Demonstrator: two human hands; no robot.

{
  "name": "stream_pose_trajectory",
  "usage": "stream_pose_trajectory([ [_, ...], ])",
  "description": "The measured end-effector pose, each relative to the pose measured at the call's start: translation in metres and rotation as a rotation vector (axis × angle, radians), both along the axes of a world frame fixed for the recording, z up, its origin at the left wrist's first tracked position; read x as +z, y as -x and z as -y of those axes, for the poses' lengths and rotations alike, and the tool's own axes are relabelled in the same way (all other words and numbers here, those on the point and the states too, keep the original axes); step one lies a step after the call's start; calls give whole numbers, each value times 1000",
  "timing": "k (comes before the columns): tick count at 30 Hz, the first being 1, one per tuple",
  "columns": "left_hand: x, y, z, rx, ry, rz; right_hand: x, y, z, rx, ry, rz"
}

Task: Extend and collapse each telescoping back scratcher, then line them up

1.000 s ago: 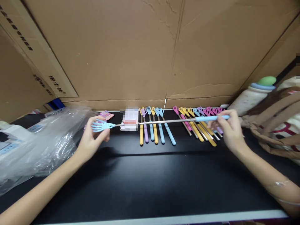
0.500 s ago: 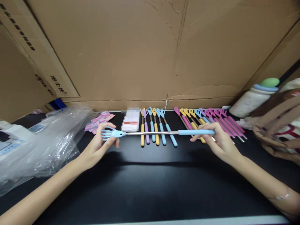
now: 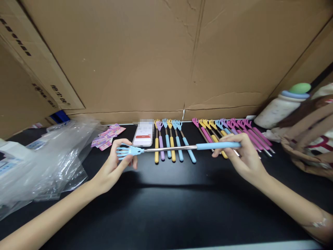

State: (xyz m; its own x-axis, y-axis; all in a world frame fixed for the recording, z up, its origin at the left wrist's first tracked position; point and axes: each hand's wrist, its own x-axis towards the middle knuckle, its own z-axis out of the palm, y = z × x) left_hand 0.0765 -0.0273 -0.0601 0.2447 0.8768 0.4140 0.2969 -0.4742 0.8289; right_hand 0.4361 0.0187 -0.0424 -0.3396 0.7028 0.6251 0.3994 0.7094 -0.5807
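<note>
A blue telescopic back scratcher (image 3: 169, 148) spans the space between my two hands, raised over the black table. Its hand-shaped head is pinched in my left hand (image 3: 111, 166), the claws pointing left. My right hand (image 3: 247, 156) grips the blue handle near its end. The metal rod between them is pulled out. Behind it lie several back scratchers (image 3: 172, 149) in yellow, purple and blue, side by side with heads toward the cardboard. Another group of back scratchers (image 3: 249, 137), many of them pink, lies slanted farther right, partly behind my right hand.
At the left is a heap of clear plastic bags (image 3: 59, 159). Pink and purple cards (image 3: 108, 135) and a phone (image 3: 142, 133) lie near the cardboard wall (image 3: 130, 62). To the right stand a white bottle (image 3: 278, 109) and a brown fabric bag (image 3: 299, 146). The black table (image 3: 166, 215) has a pale front edge.
The back scratcher looks slightly shorter, its head end having moved right with my left hand. My right hand keeps its hold on the handle. The view has shifted slightly.
</note>
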Motion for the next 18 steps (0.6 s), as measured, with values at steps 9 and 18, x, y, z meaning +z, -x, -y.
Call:
stream_pose_trajectory([
  [9, -7, -18, 3, -100, 120, 8, -9, 20, 3, 52, 21, 73],
  [18, -9, -28, 4, -177, 93, -1, -15, 37, 12, 81, 15, 92],
])
